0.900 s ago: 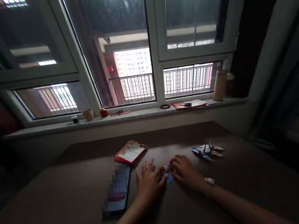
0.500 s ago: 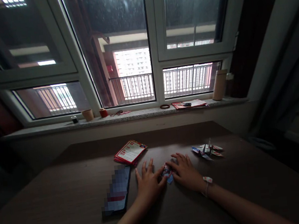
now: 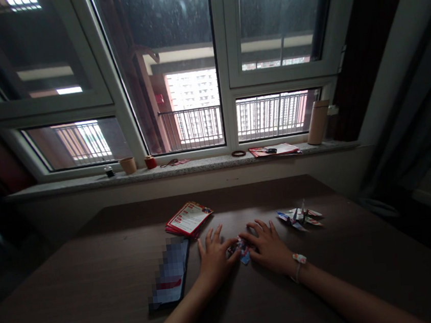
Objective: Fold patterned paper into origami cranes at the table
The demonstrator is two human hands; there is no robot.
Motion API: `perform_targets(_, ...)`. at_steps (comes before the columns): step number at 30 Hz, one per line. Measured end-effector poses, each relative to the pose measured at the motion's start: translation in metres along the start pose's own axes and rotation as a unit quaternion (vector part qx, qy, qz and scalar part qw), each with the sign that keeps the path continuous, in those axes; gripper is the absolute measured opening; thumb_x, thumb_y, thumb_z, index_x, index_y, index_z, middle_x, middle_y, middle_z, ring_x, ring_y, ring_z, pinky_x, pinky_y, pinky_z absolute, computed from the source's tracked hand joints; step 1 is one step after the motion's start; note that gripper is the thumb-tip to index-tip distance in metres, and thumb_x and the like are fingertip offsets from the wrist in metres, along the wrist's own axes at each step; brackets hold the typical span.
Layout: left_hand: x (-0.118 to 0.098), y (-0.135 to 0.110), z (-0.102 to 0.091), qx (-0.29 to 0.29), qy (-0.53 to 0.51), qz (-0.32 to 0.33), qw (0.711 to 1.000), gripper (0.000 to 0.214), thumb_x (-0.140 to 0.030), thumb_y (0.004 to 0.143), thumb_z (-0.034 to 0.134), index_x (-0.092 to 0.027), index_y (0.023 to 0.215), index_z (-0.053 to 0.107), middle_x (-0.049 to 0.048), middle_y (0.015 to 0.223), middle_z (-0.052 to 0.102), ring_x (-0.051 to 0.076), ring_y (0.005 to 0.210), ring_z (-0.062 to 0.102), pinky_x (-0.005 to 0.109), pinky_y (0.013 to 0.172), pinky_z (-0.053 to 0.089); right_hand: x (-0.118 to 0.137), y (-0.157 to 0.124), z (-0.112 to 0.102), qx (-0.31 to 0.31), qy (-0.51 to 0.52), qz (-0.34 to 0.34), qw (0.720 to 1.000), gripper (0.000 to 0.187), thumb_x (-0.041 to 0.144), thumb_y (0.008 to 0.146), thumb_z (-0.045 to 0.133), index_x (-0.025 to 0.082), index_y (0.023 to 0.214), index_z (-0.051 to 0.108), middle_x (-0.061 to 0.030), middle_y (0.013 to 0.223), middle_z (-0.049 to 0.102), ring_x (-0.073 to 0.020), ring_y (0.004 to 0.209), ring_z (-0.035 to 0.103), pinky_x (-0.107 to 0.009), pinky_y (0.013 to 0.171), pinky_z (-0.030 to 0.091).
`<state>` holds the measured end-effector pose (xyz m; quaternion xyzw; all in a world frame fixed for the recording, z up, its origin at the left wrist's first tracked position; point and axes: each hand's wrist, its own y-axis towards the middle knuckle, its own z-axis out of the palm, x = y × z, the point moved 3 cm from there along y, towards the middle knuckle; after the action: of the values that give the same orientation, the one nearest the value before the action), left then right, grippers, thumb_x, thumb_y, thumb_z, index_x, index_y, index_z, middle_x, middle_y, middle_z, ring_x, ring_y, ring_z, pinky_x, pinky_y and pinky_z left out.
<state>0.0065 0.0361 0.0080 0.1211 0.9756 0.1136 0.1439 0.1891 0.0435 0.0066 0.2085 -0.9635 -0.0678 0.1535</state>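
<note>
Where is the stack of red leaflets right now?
In the head view the stack of red leaflets lies on the brown table, just ahead and left of the left hand, beyond the dark phone.

A dark wooden table (image 3: 96,277) stands below a multi-pane window (image 3: 192,82). On the table:
- a stack of red-and-white leaflets (image 3: 189,218);
- a dark flat device (image 3: 170,275), just in front of the stack;
- folded paper figures (image 3: 299,218), to the right.

On the stone sill (image 3: 67,186), left to right: paper cup (image 3: 127,165), red pot (image 3: 150,162), scissors (image 3: 171,162), ring (image 3: 238,153), red-edged papers (image 3: 274,149), tall beige cylinder (image 3: 318,122).
</note>
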Motion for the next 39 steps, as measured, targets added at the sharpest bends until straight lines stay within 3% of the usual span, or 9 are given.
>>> perform_targets(3,0.0,0.002,0.0,-0.005,0.0,0.008,1.0,0.03,-0.049,0.086,0.057,-0.045,0.115,0.066,0.0026,0.155,0.034,0.035,0.143,0.024,0.07,0.109,0.011,-0.001,0.0,-0.001,0.013,0.01,0.008,1.0,0.046,0.047,0.088,0.048,0.043,0.134,0.046,-0.0028,0.148,0.037,-0.03,0.143,0.019,-0.061,0.115,0.004)
perform_targets(11,-0.001,0.002,-0.001,-0.001,0.027,0.016,1.0,0.037,-0.057,0.087,0.052,-0.055,0.123,0.055,-0.0006,0.157,0.029,0.036,0.143,0.023,0.074,0.107,0.004,0.0,-0.003,0.001,0.004,-0.001,0.002,1.0,0.047,0.044,0.09,0.046,0.042,0.136,0.045,-0.003,0.15,0.036,-0.0294,0.143,0.019,-0.06,0.115,0.004)
perform_targets(17,-0.003,0.001,-0.005,-0.018,0.053,0.04,0.998,0.037,-0.057,0.088,0.05,-0.052,0.124,0.056,0.0003,0.156,0.031,0.035,0.144,0.023,0.073,0.107,-0.001,0.001,-0.004,0.002,-0.009,-0.005,-0.013,1.0,0.046,0.042,0.09,0.045,0.041,0.136,0.045,-0.0017,0.152,0.033,-0.0278,0.144,0.017,-0.059,0.116,0.002)
perform_targets(27,-0.005,-0.001,-0.013,-0.07,0.044,0.078,0.994,0.032,-0.054,0.085,0.058,-0.049,0.116,0.063,-0.0015,0.155,0.034,0.034,0.144,0.024,0.07,0.11,-0.004,0.006,-0.001,-0.005,-0.027,-0.015,-0.022,0.999,0.044,0.05,0.089,0.046,0.039,0.132,0.051,0.0006,0.145,0.044,-0.0287,0.142,0.021,-0.059,0.116,-0.001)
perform_targets(39,-0.001,-0.008,-0.025,-0.082,0.07,0.117,0.987,0.027,-0.052,0.084,0.061,-0.046,0.11,0.068,-0.0037,0.153,0.038,0.034,0.143,0.025,0.069,0.112,-0.005,0.006,-0.001,-0.009,-0.041,-0.035,-0.013,0.998,0.045,0.056,0.087,0.049,0.041,0.129,0.053,-0.0019,0.14,0.049,-0.0309,0.14,0.024,-0.061,0.114,0.001)
